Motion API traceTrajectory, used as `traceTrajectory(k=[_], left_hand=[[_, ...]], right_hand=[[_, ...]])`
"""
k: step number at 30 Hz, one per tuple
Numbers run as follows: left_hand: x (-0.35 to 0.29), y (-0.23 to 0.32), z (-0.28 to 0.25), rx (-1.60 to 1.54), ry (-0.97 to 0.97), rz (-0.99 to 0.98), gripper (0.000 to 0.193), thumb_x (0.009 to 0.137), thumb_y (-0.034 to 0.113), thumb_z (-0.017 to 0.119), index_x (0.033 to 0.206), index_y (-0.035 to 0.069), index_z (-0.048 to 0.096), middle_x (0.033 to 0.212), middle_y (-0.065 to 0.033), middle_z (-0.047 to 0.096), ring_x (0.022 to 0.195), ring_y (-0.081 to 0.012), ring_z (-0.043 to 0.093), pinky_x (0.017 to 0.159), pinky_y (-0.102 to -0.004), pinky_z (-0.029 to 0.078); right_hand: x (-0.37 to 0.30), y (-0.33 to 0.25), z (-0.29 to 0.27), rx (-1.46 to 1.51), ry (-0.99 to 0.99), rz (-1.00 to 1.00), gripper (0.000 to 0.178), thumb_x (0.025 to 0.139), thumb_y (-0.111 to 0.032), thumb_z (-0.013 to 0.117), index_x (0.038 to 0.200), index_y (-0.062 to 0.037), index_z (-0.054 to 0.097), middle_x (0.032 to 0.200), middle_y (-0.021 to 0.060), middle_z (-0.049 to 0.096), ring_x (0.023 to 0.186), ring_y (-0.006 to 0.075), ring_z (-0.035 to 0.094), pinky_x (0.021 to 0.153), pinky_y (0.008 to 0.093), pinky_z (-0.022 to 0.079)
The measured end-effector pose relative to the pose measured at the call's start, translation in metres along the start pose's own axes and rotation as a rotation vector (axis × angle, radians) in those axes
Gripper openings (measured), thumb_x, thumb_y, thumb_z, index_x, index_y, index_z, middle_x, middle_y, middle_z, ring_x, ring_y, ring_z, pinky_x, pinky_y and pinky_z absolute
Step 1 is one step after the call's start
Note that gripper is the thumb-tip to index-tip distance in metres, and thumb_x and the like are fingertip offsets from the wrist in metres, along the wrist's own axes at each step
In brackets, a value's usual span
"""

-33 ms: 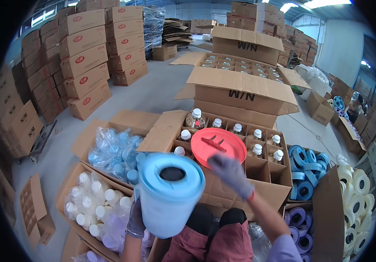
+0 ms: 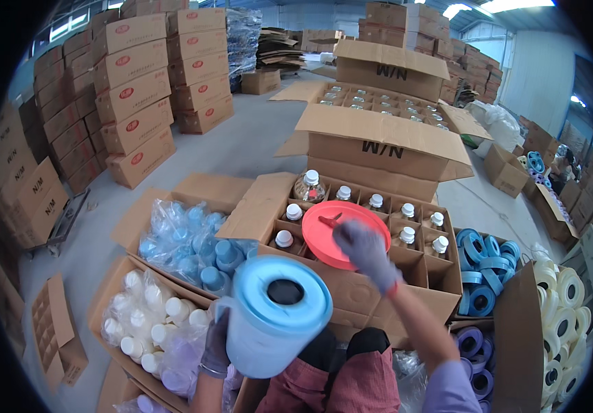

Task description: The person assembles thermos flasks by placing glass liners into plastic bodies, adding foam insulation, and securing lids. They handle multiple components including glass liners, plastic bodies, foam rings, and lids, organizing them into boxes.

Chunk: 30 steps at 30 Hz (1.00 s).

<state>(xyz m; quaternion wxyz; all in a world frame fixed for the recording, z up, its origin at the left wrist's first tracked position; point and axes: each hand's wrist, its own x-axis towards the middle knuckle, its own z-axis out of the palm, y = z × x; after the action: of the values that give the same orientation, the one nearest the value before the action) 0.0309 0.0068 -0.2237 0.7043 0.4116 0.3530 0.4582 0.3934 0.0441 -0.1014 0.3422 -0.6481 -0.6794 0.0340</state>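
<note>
Currently, the left hand (image 2: 215, 345) holds the light-blue jug (image 2: 272, 347) at its handle side, nearer the person than the red dish (image 2: 318, 242). Over the dish, the right hand (image 2: 367, 251) has curled fingers; whether they grip the dark-red tool (image 2: 329, 221) there cannot be determined.

Tall carton stacks (image 2: 133, 96) stand on grey floor (image 2: 231, 141) near flattened cardboard (image 2: 277, 52)

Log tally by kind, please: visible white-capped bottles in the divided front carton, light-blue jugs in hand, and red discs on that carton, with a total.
White-capped bottles, visible: 9
Light-blue jug: 1
Red disc: 1
Total: 11
</note>
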Motion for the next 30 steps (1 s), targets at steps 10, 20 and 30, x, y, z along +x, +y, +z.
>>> traceTrajectory(k=[10,20,30], left_hand=[[-0.029,-0.036,0.004,0.273,0.058,-0.146,0.035,0.102,0.031,0.049,0.099,0.003,0.069,0.092,-0.0060,0.070,0.079,-0.0118,0.064,0.070,-0.0286,0.052],[0.010,-0.040,0.003,0.641,-0.241,0.011,0.031,0.096,0.028,0.059,0.105,0.001,0.069,0.095,-0.0064,0.070,0.087,-0.0133,0.065,0.077,-0.0298,0.052],[-0.029,-0.002,0.065,0.654,0.071,0.499,0.016,0.090,0.011,0.059,0.096,-0.001,0.068,0.091,-0.0096,0.071,0.083,-0.0192,0.068,0.075,-0.0316,0.054]], right_hand=[[0.053,0.068,0.000,0.172,-0.252,0.269,0.019,0.082,-0.016,0.063,0.095,-0.0014,0.061,0.089,0.0083,0.066,0.081,0.0174,0.064,0.072,0.0322,0.052],[-0.098,-0.038,-0.040,0.197,-0.562,-0.858,0.030,0.081,-0.026,0.068,0.105,-0.0122,0.058,0.113,0.0092,0.055,0.103,0.0299,0.056,0.093,0.0454,0.045],[-0.188,0.000,-0.019,0.598,-0.344,0.398,0.033,0.092,-0.033,0.064,0.101,-0.0018,0.059,0.080,0.0136,0.054,0.078,0.0235,0.060,0.074,0.0396,0.049]])
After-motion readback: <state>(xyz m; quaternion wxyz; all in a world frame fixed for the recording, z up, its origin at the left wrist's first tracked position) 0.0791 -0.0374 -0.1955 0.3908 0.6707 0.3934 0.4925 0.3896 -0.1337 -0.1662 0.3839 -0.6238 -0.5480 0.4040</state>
